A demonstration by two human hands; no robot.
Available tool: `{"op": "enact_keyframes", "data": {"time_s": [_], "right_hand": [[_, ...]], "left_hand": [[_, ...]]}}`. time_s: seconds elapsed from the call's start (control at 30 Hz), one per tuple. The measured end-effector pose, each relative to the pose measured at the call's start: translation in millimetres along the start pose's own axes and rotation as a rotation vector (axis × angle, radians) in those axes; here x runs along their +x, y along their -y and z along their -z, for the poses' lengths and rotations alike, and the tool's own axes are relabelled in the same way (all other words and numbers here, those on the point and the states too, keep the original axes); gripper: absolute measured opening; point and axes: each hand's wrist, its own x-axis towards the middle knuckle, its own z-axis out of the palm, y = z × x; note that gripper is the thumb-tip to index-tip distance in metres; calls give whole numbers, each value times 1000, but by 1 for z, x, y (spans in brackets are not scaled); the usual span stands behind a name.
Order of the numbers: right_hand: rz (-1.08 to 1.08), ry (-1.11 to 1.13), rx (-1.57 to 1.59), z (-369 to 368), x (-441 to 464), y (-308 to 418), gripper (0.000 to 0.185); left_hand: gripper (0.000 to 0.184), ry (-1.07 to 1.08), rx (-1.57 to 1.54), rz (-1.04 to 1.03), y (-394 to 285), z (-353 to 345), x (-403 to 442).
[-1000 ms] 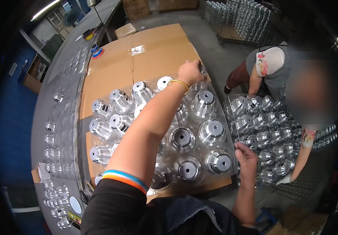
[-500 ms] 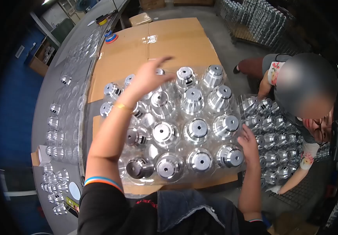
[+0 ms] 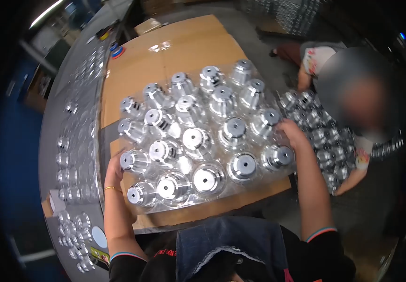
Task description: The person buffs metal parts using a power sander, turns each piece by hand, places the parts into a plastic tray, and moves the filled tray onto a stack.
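A clear plastic tray (image 3: 184, 165), full of shiny cone-shaped metal parts (image 3: 197, 141) standing in rows, lies in front of me over a cardboard sheet. My left hand (image 3: 114, 169) grips the tray's left edge, its fingers partly hidden by the rim. On the opposite side, my right hand (image 3: 291, 133) is closed on the right edge, beside the metal parts there. The tray sits slightly tilted in view, and its underside is hidden.
Brown cardboard (image 3: 174, 54) covers the bench beyond the tray. Along the left runs a grey table (image 3: 52, 150) with more metal parts and a white disc (image 3: 99, 237). At right, a co-worker's sleeve (image 3: 316, 57) shows near other filled trays (image 3: 327, 136). A blue-and-red object (image 3: 117, 51) stands far left.
My left hand has come down from above the far rows to the tray's left edge. Metal parts now fill the left columns more evenly. My right hand has moved up the right edge.
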Motion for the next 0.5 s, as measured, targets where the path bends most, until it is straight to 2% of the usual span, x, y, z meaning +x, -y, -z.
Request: {"op": "enact_keyframes", "data": {"time_s": [0.03,0.1,0.17,0.2,0.27,0.37,0.5], "right_hand": [[-22,1,-53,2,7,0,22],[-24,-34,-106,-2,6,-2,23],[74,-58,-123,-5,10,-8,23],[150,-46,-137,-2,18,-19,24],[104,-132,-143,-5,16,-20,25],[148,-241,-293,0,46,-46,26],[66,-268,-360,-3,37,-43,32]], "left_hand": [[35,27,-29,4,-4,-4,-1],[30,52,7,6,0,5,13],[24,89,4,-6,0,2,17],[23,140,-4,-9,-2,0,15],[24,82,-38,55,1,4,22],[25,102,10,139,0,11,35],[27,183,70,125,-2,19,44]]}}
